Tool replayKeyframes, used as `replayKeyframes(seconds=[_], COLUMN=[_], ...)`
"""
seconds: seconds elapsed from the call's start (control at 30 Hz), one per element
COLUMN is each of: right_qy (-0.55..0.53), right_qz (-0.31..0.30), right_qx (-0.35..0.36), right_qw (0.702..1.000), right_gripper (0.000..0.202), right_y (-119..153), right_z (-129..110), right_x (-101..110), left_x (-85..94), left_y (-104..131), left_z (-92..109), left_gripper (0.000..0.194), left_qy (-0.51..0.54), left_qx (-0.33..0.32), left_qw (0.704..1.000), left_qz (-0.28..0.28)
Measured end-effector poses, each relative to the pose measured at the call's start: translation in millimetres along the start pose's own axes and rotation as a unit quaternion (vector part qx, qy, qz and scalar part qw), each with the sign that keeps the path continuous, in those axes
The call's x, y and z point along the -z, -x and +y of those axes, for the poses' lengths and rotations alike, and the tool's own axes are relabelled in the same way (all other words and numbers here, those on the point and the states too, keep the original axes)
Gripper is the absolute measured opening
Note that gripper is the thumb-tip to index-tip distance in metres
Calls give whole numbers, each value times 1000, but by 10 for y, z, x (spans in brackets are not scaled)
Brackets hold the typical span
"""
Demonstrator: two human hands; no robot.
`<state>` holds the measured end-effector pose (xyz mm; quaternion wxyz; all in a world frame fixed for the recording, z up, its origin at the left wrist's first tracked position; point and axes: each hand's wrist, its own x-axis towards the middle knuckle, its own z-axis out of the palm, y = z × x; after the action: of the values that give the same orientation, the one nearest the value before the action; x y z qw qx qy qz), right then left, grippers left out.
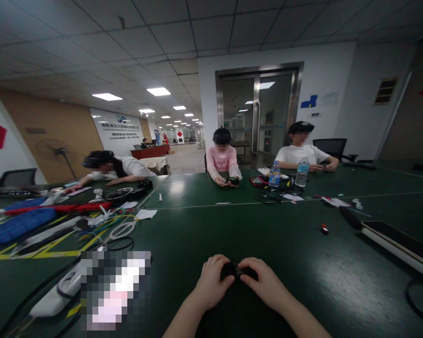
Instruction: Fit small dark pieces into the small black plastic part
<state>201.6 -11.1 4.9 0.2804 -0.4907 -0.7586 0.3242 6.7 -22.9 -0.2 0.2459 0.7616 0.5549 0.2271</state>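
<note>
Low in the middle of the head view, a small black object (237,271) is held between both hands over the green table (183,234). My left hand (213,280) curls around its left side, thumb and fingers closed on it. On the right side, my right hand (262,281) grips the same object, its thumb in front and fingers behind. The fingers cover much of the object, so its exact shape cannot be made out.
A power strip (56,293) and cables lie at the left, near a blue tray (21,225). Bottles (302,172) stand across the table. A black-topped device (402,244) and small red item (324,228) are at the right. Three people sit opposite.
</note>
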Motion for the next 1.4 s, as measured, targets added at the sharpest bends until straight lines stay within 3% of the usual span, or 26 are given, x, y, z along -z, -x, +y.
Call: replayKeyframes(seconds=[0.4,0.77,1.07,1.4], right_qy=[-39,-147,-268,-384], right_qz=[-3,54,113,146], right_qx=[-24,-39,-90,-150], right_qw=[999,987,952,899], right_gripper=[19,22,37,39], right_y=[2,-68,-79,-64], right_z=[10,95,136,137], right_x=[9,28,161,149], left_x=[-8,-17,8,-4], left_y=[-1,-3,2,-10], left_z=[-9,-24,-30,-19], left_gripper=[33,35,36,36], left_qy=[0,1,21,5], left_qx=[-5,-14,1,-9], left_qw=[1000,1000,1000,1000], left_qz=[11,15,4,10])
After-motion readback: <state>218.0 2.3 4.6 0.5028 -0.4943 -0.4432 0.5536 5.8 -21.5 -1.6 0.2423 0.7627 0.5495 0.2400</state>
